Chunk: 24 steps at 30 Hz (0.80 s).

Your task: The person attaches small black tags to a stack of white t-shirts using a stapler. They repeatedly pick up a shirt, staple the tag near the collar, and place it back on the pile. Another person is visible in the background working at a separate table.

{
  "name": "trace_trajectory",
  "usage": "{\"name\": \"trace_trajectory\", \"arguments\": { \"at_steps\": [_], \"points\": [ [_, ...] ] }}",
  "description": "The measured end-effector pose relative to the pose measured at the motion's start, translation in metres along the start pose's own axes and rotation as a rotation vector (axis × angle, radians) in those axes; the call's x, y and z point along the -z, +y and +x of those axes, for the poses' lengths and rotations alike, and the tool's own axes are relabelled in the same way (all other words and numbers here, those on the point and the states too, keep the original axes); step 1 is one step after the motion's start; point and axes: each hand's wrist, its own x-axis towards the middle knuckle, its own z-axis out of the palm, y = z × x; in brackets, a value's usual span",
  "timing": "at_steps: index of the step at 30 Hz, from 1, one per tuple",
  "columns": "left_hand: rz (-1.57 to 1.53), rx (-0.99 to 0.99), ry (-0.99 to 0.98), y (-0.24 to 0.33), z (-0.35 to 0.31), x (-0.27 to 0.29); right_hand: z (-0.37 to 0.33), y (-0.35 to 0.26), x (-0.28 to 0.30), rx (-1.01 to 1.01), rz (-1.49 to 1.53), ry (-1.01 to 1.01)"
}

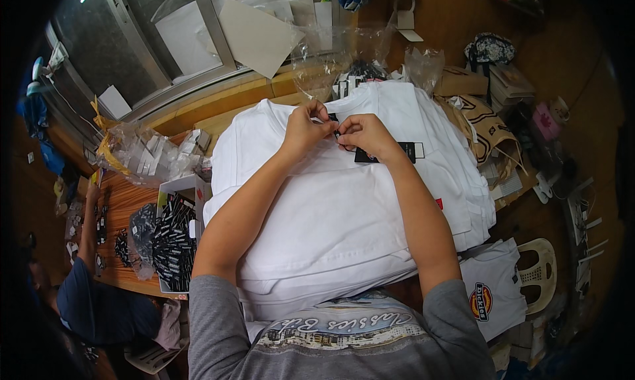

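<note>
While a black strip was over the white shirts, left hand and right hand pinched it between their fingers; black card lay under right wrist; box of black tags stood left of shirts.

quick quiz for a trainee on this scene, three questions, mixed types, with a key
1. Multiple choice: What lies against the pale plastic chair?
a) a blue bucket
b) a printed white garment
c) a ladder

2. Fill in: The open box of black tags is on the ____ side of the stacked white shirts in the picture.

3. True or false: The person's two hands are at opposite edges of the stack.

Key:
1. b
2. left
3. False: the left hand and right hand meet at a small dark piece near the stack's far side.
</note>
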Motion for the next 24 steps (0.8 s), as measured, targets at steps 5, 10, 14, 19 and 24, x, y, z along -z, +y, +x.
{"name": "trace_trajectory", "arguments": {
  "at_steps": [5, 10, 14, 19, 24],
  "points": [
    [-0.029, 0.007, 0.031, 0.001, -0.002, -0.003, -0.001, 0.001, -0.001, -0.035, 0.08, 0.008],
    [-0.035, -0.006, 0.004, -0.007, -0.001, -0.002, 0.001, 0.006, -0.003, -0.001, 0.104, 0.049],
    [0.018, 0.065, -0.092, -0.009, 0.002, 0.003, 0.005, 0.012, -0.007, 0.013, 0.031, 0.085],
    [-0.04, 0.406, -0.404, 0.007, 0.009, 0.018, 0.002, 0.012, -0.01, 0.103, -0.171, 0.074],
    [0.05, 0.495, -0.451, 0.004, 0.012, 0.021, -0.001, 0.006, -0.012, 0.134, -0.273, 0.036]
  ]
}}
